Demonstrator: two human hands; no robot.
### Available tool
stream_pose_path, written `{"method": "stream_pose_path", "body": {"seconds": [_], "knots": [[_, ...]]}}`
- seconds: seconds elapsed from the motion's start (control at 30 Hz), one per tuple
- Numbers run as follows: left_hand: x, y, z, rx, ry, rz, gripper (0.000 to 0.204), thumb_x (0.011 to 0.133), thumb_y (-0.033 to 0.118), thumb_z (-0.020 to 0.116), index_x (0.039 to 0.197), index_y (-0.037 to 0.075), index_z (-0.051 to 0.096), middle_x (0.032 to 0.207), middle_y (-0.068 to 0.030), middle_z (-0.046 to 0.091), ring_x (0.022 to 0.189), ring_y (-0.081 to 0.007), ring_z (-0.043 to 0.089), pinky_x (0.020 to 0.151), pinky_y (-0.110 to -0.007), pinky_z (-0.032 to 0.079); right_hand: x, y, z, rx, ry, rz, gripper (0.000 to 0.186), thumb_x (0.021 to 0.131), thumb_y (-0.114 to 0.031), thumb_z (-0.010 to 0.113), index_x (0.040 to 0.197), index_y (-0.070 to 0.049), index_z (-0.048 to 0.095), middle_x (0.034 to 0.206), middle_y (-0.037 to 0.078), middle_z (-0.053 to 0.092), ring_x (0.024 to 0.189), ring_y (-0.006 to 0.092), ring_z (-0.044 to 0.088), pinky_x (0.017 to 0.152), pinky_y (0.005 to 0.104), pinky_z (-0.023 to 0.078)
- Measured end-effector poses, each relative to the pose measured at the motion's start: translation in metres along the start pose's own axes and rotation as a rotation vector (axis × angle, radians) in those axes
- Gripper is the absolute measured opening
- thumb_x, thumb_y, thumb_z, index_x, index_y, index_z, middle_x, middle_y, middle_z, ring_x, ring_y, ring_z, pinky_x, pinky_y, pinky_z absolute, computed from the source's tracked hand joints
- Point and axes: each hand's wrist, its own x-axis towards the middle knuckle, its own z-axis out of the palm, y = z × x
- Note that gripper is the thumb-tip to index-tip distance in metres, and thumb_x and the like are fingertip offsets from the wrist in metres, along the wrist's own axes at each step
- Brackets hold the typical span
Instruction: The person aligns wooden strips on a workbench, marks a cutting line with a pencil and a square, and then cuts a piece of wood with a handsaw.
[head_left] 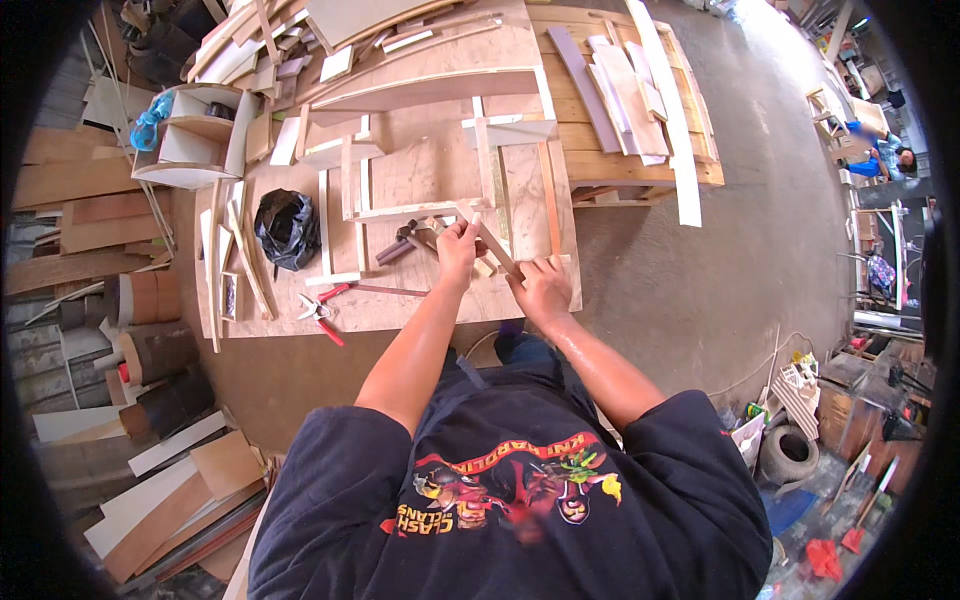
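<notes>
A narrow wooden strip (493,243) slants between my hands above the front of a plywood worktable (270,318). My left hand (458,252) is closed around its far part, and my right hand (542,292) grips the near end. Just beyond the strip stands a light wooden frame (420,212) with slats and a curved panel (420,92). A hammer (405,238) with a dark handle lies left of my left hand. Farther left are red-handled cutters (322,312) and a black plastic bag (287,228).
Wood offcuts (240,60) heap up at the table's far left, beside a curved shelf unit (200,140). A second table (690,150) carries boards and a long white strip (675,130). More boards (190,500) pile up at left. Another person (885,157) is far right.
</notes>
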Motion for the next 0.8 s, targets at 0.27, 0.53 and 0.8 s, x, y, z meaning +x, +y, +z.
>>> {"method": "stream_pose_path", "body": {"seconds": [0.27,0.53,0.8], "knots": [[0.023,-0.011,0.003,0.047,-0.042,-0.026,0.031,0.102,0.03,0.066,0.098,0.0,0.071,0.083,-0.0055,0.073,0.061,-0.0133,0.068,0.057,-0.027,0.056,0.007,0.011,0.003,-0.019,-0.025,0.015,0.016,0.082,-0.03,0.076,0.087,-0.015,0.073,0.087,0.002,0.065,0.095,0.027,0.058,0.081,0.0444,0.045],[0.024,-0.015,0.004,0.062,-0.073,-0.03,0.032,0.102,0.03,0.065,0.094,0.0,0.072,0.08,-0.0063,0.073,0.061,-0.0132,0.069,0.057,-0.026,0.057,0.007,0.013,-0.006,-0.024,-0.093,-0.013,0.032,0.084,-0.031,0.075,0.113,-0.018,0.07,0.091,0.004,0.066,0.095,0.0279,0.058,0.082,0.0451,0.046],[0.03,-0.023,0.004,0.051,-0.073,-0.043,0.033,0.103,0.029,0.063,0.093,-0.001,0.072,0.08,-0.0069,0.073,0.062,-0.0138,0.069,0.058,-0.026,0.056,0.005,0.019,-0.002,-0.034,-0.118,-0.042,0.045,0.086,-0.031,0.073,0.129,-0.022,0.067,0.092,0.005,0.065,0.092,0.0279,0.062,0.081,0.0457,0.048]]}}
